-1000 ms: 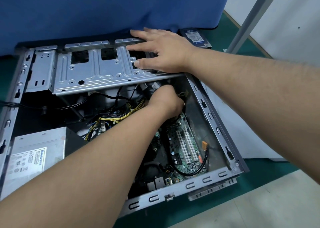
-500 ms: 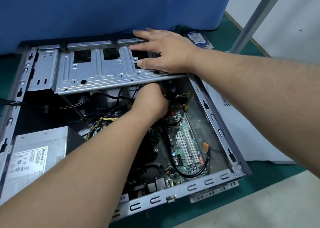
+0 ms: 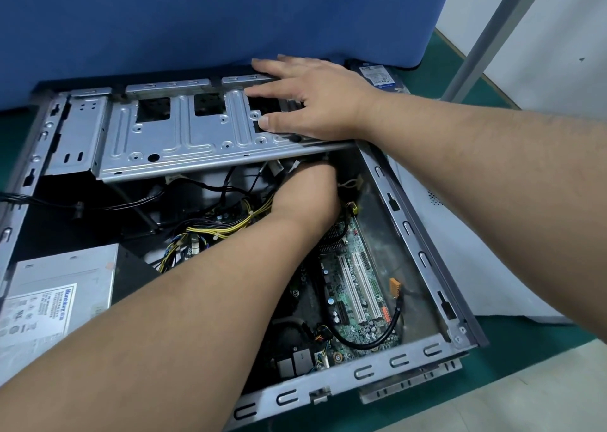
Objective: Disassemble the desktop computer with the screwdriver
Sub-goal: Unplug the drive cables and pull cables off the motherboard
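While the side panel is already off and the grey steel desktop computer case (image 3: 423, 261) lies open on its side on the green bench (image 3: 512, 379), we judge the teardown to be somewhere in its middle. A loose hard drive with a blue-and-white label (image 3: 377, 75) rests on the bench just beyond the far right corner of the case, so at least one drive looks to be out. Much is left: the green motherboard with white expansion slots (image 3: 356, 287) sits in the right half of the case, the silver power supply box with a white label (image 3: 56, 293) fills the near left corner, and the yellow-and-black bundle of power cables (image 3: 213, 231) runs between them.

Our right hand (image 3: 315, 103) rests flat, fingers straight and spread, on the far right part of the silver stamped-metal drive cage (image 3: 184, 136), which spans the far side of the case. Our left hand (image 3: 305, 198) reaches under the near edge of that cage, just beside the cables; its fingers are hidden there, so we cannot tell whether that grip is clamped on anything. We take it to be working at a connector or the cage's fastening. No screwdriver is in sight.

The case looks worn, its bare floor beside the motherboard dusty and stained, the cage's cut-outs showing dark beneath.
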Motion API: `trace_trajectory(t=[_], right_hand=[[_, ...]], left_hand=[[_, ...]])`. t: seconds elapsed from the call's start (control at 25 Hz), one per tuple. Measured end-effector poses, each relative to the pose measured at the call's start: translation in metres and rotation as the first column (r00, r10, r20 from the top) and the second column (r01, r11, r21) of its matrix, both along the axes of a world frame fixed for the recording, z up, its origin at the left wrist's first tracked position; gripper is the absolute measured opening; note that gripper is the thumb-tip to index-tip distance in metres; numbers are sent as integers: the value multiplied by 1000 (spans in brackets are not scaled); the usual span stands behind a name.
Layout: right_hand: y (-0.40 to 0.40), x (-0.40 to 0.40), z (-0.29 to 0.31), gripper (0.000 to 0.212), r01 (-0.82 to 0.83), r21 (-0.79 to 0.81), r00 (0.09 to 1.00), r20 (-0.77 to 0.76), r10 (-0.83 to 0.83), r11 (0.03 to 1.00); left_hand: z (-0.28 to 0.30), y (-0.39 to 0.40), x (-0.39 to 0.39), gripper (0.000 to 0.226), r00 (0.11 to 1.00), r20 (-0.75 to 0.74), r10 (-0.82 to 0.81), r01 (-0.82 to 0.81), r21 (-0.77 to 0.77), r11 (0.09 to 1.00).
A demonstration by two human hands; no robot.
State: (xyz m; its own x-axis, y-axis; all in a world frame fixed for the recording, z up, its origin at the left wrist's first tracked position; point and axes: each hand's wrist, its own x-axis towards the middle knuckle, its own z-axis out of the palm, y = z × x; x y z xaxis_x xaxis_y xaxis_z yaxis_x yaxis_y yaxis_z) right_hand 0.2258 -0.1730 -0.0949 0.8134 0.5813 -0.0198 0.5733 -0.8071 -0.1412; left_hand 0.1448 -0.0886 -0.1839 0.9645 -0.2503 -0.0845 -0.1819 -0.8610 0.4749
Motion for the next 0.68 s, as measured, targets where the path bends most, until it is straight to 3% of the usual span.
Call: trace_trajectory(t=[0.2,0.68], right_hand=[[2,0,0,59,0,10,1000,-2,0,1000],[2,0,0,60,-1,2,1000,0,1,1000]], left_hand=[[-4,-1,1,24,999,28,40,-39,-24,999],[-5,5,12,27,999,-7,-42,41,-69,997]])
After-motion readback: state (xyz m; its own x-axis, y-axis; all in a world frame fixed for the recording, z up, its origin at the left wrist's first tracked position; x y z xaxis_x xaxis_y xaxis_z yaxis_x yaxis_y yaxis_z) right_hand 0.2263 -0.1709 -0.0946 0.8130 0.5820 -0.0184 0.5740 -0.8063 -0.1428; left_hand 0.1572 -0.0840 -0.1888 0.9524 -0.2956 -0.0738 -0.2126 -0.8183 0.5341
